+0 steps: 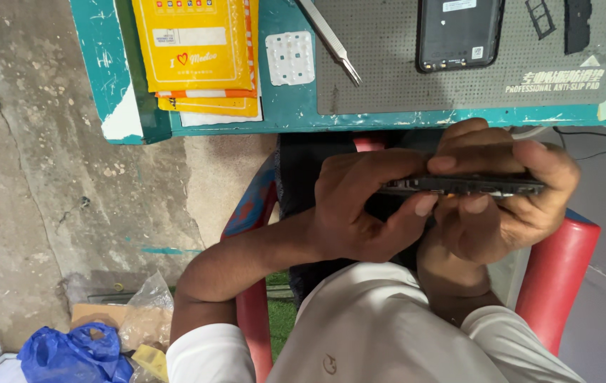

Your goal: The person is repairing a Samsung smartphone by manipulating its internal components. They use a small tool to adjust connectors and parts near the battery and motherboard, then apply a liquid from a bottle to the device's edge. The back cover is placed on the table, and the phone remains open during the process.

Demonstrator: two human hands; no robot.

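Observation:
Both hands hold a thin dark phone body [491, 186] edge-on, just below the table's front edge and above my lap. My left hand [367, 206] grips its left end, thumb underneath and fingers on top. My right hand [498, 195] wraps around the middle and right end, fingers curled over the top edge. Most of the phone body is hidden by my fingers. On the table above lies a black phone back shell [459, 32] on a grey anti-slip pad [402, 71].
Metal tweezers [331, 39] lie on the pad's left part. A white square part [289, 58] and a stack of yellow packets [200, 53] sit on the teal table [281, 117]. A red plastic chair [554, 273] is under me. Blue and clear plastic bags [76, 351] lie on the concrete floor.

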